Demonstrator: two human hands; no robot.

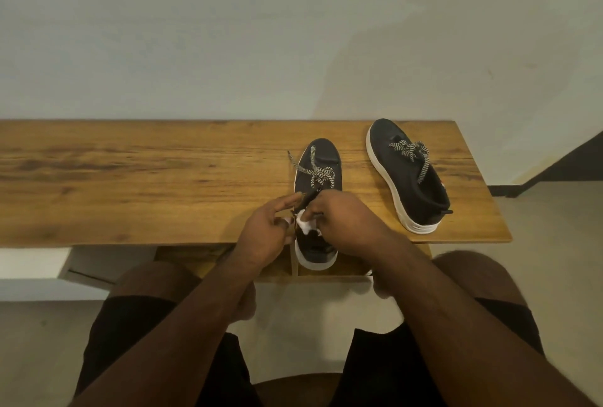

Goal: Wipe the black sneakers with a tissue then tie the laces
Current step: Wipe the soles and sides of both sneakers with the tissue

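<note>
Head view: near black sneaker (pixel 318 175) at front edge of wooden bench (pixel 130 178), heel overhanging. Second sneaker (pixel 409 178) well apart on its right, laces looped. Right hand (pixel 342 215) pinches lace end (pixel 308 197), crumpled white tissue (pixel 306 225) tucked under fingers. Left hand (pixel 264 232) curled beside it; grasp unclear. Judgement: knit upper soft, laces limp and flat — take them near tips; tissue tears easily.

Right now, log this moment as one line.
near sneaker: both hands on laces | right hand: holds tissue | left hand: pinching lace | far sneaker: untouched
</note>
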